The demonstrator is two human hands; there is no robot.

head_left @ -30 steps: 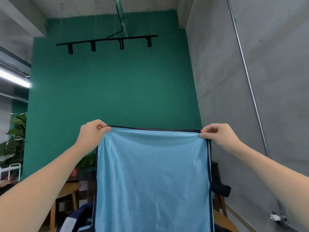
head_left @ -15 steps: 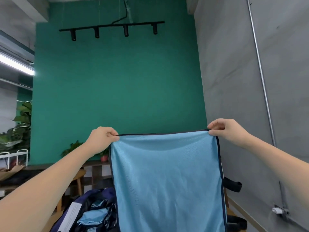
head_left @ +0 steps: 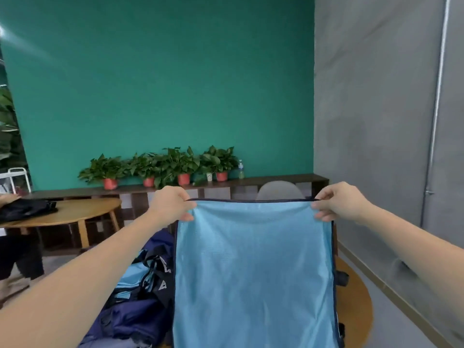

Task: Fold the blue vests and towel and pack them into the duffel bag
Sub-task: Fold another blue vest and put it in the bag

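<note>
Green wall; towel between fingers

left hand | right hand | pinch vest top corners

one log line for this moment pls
phase: spreading blue cloth before fold | left hand: pinches top left corner | right hand: pinches top right corner | blue cloth: hangs flat | duffel bag: open below left

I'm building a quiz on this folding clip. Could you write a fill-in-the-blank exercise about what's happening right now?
1. Both hands hold up a light blue cloth by its top ____.
2. The left hand ____ one corner; the right hand does likewise.
3. The wall behind the potted plants is ____.

Missing words: corners; pinches; green
</note>
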